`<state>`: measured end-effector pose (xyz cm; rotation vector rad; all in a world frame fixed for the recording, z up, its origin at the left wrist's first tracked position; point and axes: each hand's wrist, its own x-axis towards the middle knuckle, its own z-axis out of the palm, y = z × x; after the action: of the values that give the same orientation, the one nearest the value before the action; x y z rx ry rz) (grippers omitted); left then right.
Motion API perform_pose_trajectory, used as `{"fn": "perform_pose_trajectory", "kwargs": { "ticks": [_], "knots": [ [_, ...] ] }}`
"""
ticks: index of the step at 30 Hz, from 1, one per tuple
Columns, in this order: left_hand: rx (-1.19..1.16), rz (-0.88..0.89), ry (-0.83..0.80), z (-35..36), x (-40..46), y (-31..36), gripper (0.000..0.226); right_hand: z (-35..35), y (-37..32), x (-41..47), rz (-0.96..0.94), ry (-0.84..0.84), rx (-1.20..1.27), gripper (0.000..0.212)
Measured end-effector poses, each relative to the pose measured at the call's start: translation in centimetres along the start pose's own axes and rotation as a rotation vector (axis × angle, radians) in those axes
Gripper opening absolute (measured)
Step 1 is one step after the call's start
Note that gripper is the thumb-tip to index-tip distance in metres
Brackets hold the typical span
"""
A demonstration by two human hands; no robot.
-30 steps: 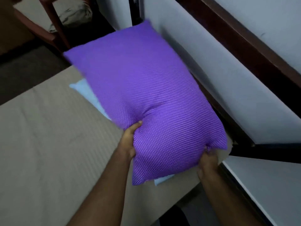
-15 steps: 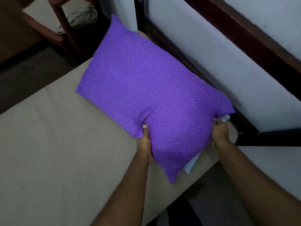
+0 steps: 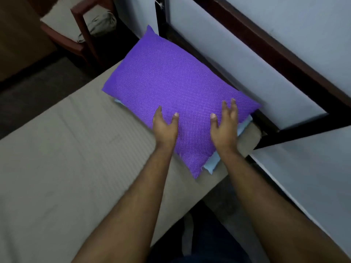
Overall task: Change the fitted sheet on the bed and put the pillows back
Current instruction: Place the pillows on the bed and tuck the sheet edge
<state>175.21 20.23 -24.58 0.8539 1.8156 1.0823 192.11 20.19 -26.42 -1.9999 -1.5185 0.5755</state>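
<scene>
Bed [image 3: 57, 168]: beige striped fitted sheet [image 3: 85, 130] lies flat and smooth over the mattress, corner near the headboard covered, so the sheet change looks done. Headboard [image 3: 237, 73]: pale padded panels in a dark wood frame, running diagonally across the upper right; the pillows sit just beside it, at the head end, where they belong. A wooden chair [image 3: 83, 40] stands beyond the far end of the bed with some pale cloth on it; not relevant to the step in hand. Purple pillow [image 3: 171, 88]: white-dotted cover, lies flat on top of a light blue pillow [image 3: 210, 166], which shows only as thin edges at the near corner, the right side and the left edge. Stacking is slightly skewed, purple one rotated against the blue. Left hand [image 3: 165, 128] and right hand [image 3: 224, 128]: both open, fingers spread, palms down on the near part of the purple pillow, gripping nothing. Judgement: hands are placed so to press and settle the top pillow, or to nudge it square. Remaining work appears small: align the stack, then lift off.
</scene>
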Motion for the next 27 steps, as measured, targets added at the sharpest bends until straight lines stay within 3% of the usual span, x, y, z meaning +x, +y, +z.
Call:
{"fn": "perform_pose_trajectory", "kwargs": {
  "ticks": [6, 15, 22, 27],
  "knots": [
    [0.031, 0.189, -0.070, -2.1, -5.6, 7.5, 0.058, -4.1, -6.0, -2.9, -0.100, -0.069, -0.046, 0.062],
    [0.005, 0.311, -0.197, -8.7, -14.8, 11.0, 0.038, -11.6, -10.3, -10.5, -0.159, -0.022, -0.062, 0.059],
    [-0.018, 0.394, -0.209, -15.5, -22.7, 9.9, 0.034, -14.9, -13.1, -19.5, -0.296, -0.031, -0.062, 0.057],
    [-0.094, 0.347, -0.067, -21.9, -29.2, 5.8, 0.034, -14.9, -14.9, -26.4, -0.405, -0.054, -0.013, 0.056]
  ]
}}
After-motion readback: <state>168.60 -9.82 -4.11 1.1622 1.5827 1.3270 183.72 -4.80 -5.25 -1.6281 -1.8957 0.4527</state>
